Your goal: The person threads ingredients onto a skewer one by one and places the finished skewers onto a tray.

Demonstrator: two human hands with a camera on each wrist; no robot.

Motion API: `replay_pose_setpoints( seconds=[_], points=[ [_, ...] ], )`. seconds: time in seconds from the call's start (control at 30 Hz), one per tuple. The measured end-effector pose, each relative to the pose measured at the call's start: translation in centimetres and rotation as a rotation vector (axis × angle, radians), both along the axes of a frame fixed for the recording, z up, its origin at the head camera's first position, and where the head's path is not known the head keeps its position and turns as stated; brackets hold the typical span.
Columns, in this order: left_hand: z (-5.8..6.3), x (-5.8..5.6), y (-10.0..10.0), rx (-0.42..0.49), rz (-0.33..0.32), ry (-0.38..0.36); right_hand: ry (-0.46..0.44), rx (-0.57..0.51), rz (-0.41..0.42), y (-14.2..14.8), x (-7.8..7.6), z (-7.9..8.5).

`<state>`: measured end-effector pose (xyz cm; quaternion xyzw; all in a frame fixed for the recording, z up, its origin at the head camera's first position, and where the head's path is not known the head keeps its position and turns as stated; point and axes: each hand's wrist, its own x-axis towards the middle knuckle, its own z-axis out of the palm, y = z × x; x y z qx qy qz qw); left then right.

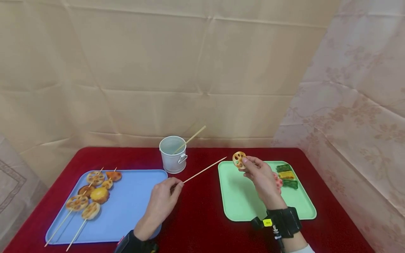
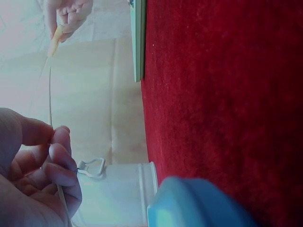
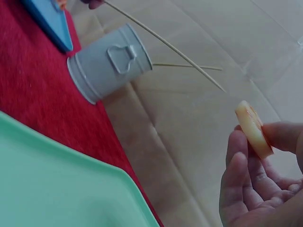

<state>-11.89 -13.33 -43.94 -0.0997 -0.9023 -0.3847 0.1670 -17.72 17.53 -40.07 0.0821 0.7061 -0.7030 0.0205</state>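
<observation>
My left hand (image 1: 162,199) pinches a thin wooden skewer (image 1: 205,169) between thumb and fingers, its bare tip pointing up and to the right. Over the green tray's far edge, my right hand (image 1: 260,177) holds a lotus root slice (image 1: 238,160) by its rim, holes facing the left hand. The right wrist view shows the slice (image 3: 254,131) edge-on between thumb and fingers, a small gap from the skewer's tip (image 3: 222,89). In the left wrist view the skewer (image 2: 50,97) runs through the left hand's fingers toward the slice (image 2: 55,41).
A blue tray (image 1: 133,211) at left bears two loaded skewers with lotus slices (image 1: 77,203) and other pieces. Behind stands a white bucket (image 1: 173,161) with a skewer (image 1: 194,136) leaning in it. Green and yellow pieces (image 1: 286,175) and pink ones (image 1: 278,182) lie on the green tray (image 1: 231,203).
</observation>
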Motion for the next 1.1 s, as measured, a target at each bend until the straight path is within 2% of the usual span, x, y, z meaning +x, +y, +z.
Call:
replay_pose_setpoints(
  seconds=[0.17, 0.33, 0.6, 0.77, 1.1],
  points=[
    [0.0, 0.1, 0.3, 0.002, -0.058, 0.002, -0.018, -0.135, 0.001, -0.3, -0.1, -0.2],
    [0.1, 0.2, 0.3, 0.013, -0.064, -0.031, -0.013, -0.202, 0.003, -0.6, -0.1, -0.4],
    [0.1, 0.3, 0.3, 0.037, -0.090, -0.105, 0.018, -0.138, 0.015, -1.0, 0.3, -0.4],
    [0.0, 0.4, 0.3, 0.091, -0.098, -0.152, 0.042, -0.077, 0.017, -1.3, 0.4, -0.4],
    [0.0, 0.5, 0.2, 0.147, -0.101, -0.207, 0.053, -0.055, 0.073, -1.8, 0.9, -0.7]
  ],
)
